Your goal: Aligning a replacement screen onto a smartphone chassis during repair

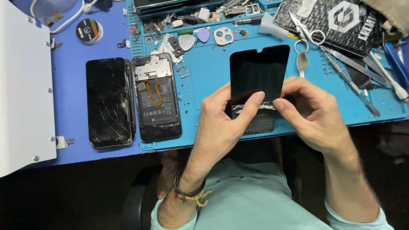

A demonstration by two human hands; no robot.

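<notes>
Both my hands hold a black phone screen panel (258,72) upright over the blue work mat (208,72). My left hand (221,125) grips its lower left, thumb pressed on the glass near a white strip along the panel's lower part. My right hand (313,113) pinches the lower right edge beside that strip. An opened phone body (156,98) with its battery and an orange flex cable showing lies at the mat's left edge. A cracked black phone (109,102) lies face up just left of it, off the mat.
Scissors (306,32), metal pry tools (353,68), picks, a camera bezel (223,35) and several small parts litter the mat's far side. A black bubble pouch (332,21) sits at the back right. A white panel (23,93) stands left, a tape roll (89,30) behind it.
</notes>
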